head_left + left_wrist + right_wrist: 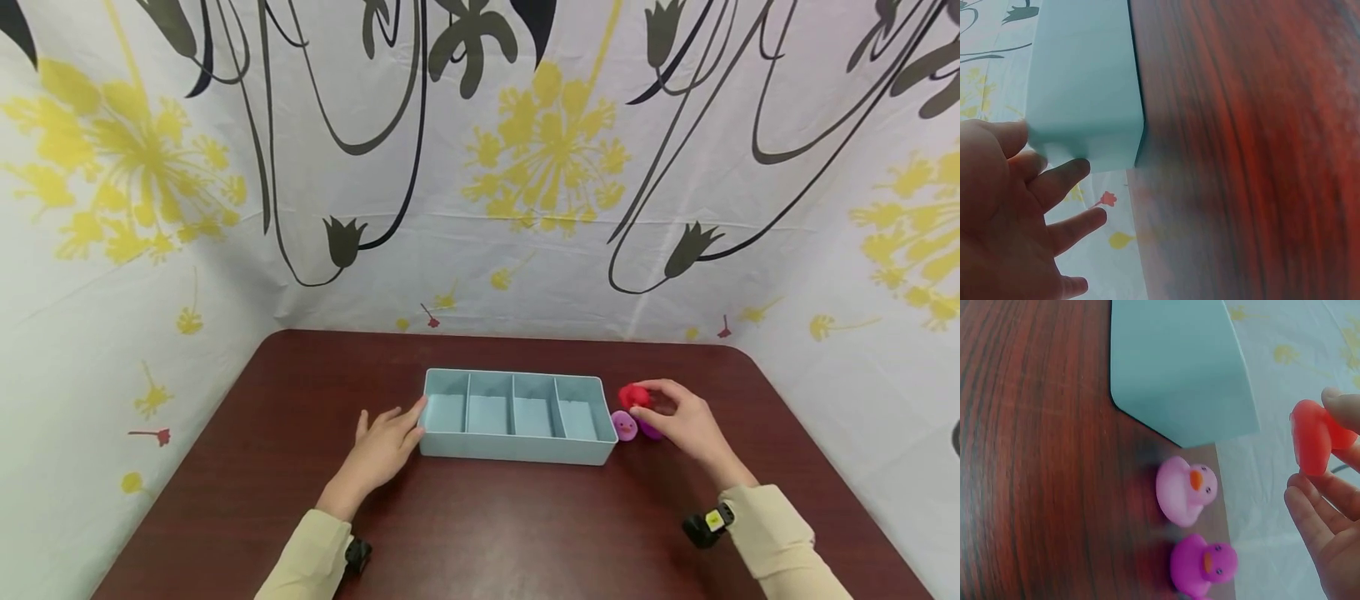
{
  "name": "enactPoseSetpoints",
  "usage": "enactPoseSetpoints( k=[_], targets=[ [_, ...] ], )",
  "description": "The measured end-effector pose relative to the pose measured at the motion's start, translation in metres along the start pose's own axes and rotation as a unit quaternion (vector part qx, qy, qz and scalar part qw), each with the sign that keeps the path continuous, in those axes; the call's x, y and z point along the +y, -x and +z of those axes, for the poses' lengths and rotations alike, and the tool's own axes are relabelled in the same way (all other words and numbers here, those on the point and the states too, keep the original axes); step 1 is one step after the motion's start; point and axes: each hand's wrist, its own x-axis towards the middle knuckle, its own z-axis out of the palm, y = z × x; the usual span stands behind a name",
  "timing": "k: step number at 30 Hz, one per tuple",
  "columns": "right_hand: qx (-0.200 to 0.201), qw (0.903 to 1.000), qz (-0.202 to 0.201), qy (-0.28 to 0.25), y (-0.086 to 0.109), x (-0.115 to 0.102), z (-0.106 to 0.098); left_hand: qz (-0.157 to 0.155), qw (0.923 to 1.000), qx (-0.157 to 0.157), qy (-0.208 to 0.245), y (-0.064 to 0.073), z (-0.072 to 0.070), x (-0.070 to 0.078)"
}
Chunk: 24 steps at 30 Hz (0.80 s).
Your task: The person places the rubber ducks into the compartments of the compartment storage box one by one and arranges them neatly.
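Note:
A light blue box [517,447] with a row of compartments stands on the table. My left hand [381,450] touches its left end with spread, fairly straight fingers [1063,181]. To the right of the box, my right hand [686,421] pinches a red rubber duck [634,396] between thumb and fingers, above the table; its face is turned out of sight. Beside the box's right end sits a pale pink rubber duck [1182,490]. Close to it is a purple rubber duck [1200,565], partly covered by my right hand in the head view.
The dark red-brown wooden table [480,533] reaches back to a white cloth [450,200] with yellow and grey flower prints, which hangs behind it and along both sides. Each wrist carries a small black camera [705,527].

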Motion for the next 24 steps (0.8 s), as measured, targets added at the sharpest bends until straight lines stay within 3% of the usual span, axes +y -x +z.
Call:
enactPoseSetpoints(
  k=[17, 24],
  targets=[
    [-0.041, 0.9984, 0.008, -0.038, -0.013, -0.023, 0.026, -0.004, 1.0000, 0.000, -0.001, -0.001, 0.001, -0.002],
    [-0.047, 0.9973, -0.011, -0.056, -0.020, -0.030, 0.038, -0.001, 1.0000, 0.004, -0.001, 0.000, 0.001, -0.002]
  ],
)
